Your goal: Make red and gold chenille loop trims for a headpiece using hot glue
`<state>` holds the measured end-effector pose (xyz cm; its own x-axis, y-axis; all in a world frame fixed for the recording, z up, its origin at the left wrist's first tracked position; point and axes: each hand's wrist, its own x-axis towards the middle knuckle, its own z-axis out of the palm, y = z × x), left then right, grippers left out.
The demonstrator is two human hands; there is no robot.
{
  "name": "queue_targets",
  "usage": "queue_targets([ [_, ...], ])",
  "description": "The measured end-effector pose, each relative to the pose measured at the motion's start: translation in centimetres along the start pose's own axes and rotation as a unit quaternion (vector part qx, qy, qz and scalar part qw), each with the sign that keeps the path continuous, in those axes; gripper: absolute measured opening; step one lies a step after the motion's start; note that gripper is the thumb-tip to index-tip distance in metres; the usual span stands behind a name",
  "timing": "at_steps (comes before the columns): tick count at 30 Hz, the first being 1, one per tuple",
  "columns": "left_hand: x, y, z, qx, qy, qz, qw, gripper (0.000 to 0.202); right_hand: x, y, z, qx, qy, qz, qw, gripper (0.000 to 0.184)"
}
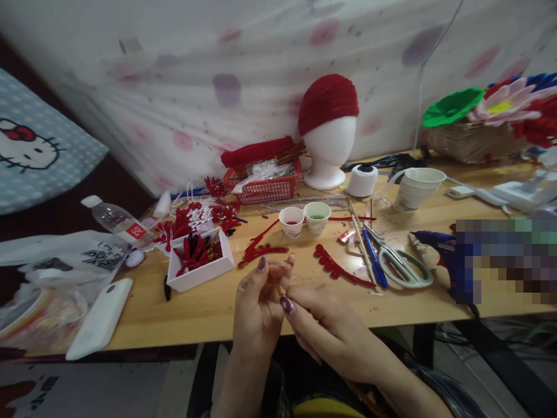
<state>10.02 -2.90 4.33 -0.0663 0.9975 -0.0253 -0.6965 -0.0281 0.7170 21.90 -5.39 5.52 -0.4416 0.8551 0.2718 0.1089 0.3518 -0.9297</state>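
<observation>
In the head view, you are holding a small gold piece (279,289) between both hands, in front of you near the front edge of the tabletop (174,322). Your left grip (260,303) is curling round its upper part, and your right grip (334,326) is pinching its lower end, with the thumb lying along it; your fingers are hiding the exact contact. The step in hand is seemingly one of fine finger work, with the left side steadying the piece and the right side shaping or winding it. The next move is probably calling for a firm left hold and a light, precise right pinch, since so slight a thing could easily be slipping or bending out of shape. The piece itself is looking thin, shiny and slightly twisted or textured; most of it is staying out of sight, so you cannot tell its full form or material from here. Beyond your hands, a red sprig (261,252) and a scalloped red strip (327,264) are lying flat, two cups (292,231) (317,227) are standing side by side with red and green bits inside, and scissors (407,273) are resting to the right.
</observation>
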Motion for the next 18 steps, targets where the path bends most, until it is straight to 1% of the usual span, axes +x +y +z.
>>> queue_targets([
  [1, -0.1, 0.2, 0.0, -0.019, -0.001, -0.016, 1.0, 0.023, 0.0, 0.0, 0.0, -0.026, 0.006, -0.017, 1.0, 0.032],
  [4, -0.1, 0.5, 0.1, -0.064, -0.005, -0.035, 0.997, 0.021, 0.1, 0.2, -0.1, -0.09, 0.022, -0.06, 0.994, 0.029],
  [8, -0.1, 0.3, 0.2, -0.116, 0.005, -0.055, 0.992, 0.019, 0.1, 0.7, -0.1, -0.15, 0.022, -0.087, 0.985, 0.024],
  [10, 0.0, 0.3, 0.4, -0.138, 0.016, -0.068, 0.988, 0.014, 0.0, 1.0, -0.1, -0.157, 0.017, -0.089, 0.984, 0.024],
  [11, 0.0, 0.3, 0.5, -0.145, 0.027, -0.077, 0.986, 0.016, 0.0, 1.1, -0.1, -0.159, 0.014, -0.088, 0.983, 0.023],
  [14, 0.0, 0.3, 0.7, -0.15, 0.072, -0.107, 0.98, 0.038, -0.1, 1.2, 0.0, -0.165, 0.012, -0.073, 0.983, 0.022],
  [15, 0.0, 0.3, 0.8, -0.15, 0.081, -0.113, 0.979, 0.041, -0.1, 1.2, 0.0, -0.166, 0.013, -0.069, 0.984, 0.022],
  [16, 0.0, 0.3, 0.7, -0.149, 0.082, -0.114, 0.979, 0.04, -0.1, 1.2, 0.0, -0.164, 0.015, -0.065, 0.984, 0.021],
  [18, 0.2, 0.3, 0.4, -0.145, 0.056, -0.1, 0.983, 0.029, 0.0, 1.0, -0.2, -0.151, 0.014, -0.051, 0.987, 0.022],
])
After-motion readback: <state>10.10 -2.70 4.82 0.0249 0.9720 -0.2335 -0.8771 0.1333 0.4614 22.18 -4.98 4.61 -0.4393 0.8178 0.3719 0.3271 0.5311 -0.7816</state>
